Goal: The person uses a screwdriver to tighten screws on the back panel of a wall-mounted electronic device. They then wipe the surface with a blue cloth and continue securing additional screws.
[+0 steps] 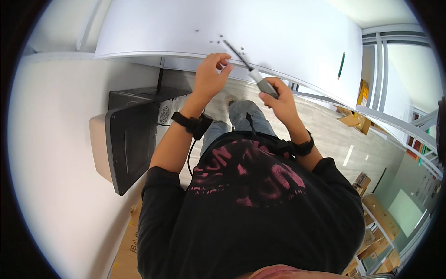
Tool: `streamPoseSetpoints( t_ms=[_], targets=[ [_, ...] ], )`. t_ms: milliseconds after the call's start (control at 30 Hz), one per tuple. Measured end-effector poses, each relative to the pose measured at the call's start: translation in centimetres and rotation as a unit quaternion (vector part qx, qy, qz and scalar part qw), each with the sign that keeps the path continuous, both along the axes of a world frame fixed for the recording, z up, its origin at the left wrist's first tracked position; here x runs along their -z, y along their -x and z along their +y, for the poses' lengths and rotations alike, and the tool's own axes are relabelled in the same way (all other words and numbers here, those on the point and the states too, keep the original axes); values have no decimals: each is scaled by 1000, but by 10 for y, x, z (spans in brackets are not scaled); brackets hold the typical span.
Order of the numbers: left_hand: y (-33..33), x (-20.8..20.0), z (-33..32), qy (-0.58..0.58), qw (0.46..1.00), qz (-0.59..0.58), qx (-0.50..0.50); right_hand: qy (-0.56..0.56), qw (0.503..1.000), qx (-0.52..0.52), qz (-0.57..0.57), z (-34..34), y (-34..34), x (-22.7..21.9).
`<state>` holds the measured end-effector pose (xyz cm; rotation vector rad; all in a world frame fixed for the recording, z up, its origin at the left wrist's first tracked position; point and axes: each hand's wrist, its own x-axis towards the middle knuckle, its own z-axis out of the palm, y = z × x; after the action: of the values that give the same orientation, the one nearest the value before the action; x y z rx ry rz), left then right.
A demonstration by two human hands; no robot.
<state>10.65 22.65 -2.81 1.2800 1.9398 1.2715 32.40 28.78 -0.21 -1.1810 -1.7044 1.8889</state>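
A screwdriver [265, 85] with a grey and white handle and a long dark shaft is gripped in my right hand [281, 100]. Its shaft slants up and to the left over the near edge of the white table [288, 32], and the tip is close to several small dark pieces [221, 36] that look like screws. At the table's front edge, left of the screwdriver, is my left hand [213, 76]. Its fingers are loosely curled, with the thumb apart from them and nothing visible between. Black bands circle both wrists.
Toward the table's right end lies a thin dark green stick-like thing [341, 65]. A black case-like object [134, 144] stands at the left beside the pale wall. Cardboard boxes [355, 118] and metal shelf frames [395, 118] are on the right.
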Motion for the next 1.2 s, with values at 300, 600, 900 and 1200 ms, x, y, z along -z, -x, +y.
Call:
streamPoseSetpoints(
  t_ms=[300, 600, 900, 1200],
  targets=[
    [-10, 15, 60, 30, 993, 111, -29, 22, 994, 103, 26, 39, -32, 5],
    [-9, 12, 72, 89, 984, 152, -23, 36, 996, 80, 23, 57, -35, 8],
    [19, -5, 57, 31, 863, -486, -137, -6, 999, -47, 21, 64, -17, 1],
    [49, -16, -32, -137, 756, -626, -133, -8, 981, -194, 8, 47, 32, -5]
  ],
)
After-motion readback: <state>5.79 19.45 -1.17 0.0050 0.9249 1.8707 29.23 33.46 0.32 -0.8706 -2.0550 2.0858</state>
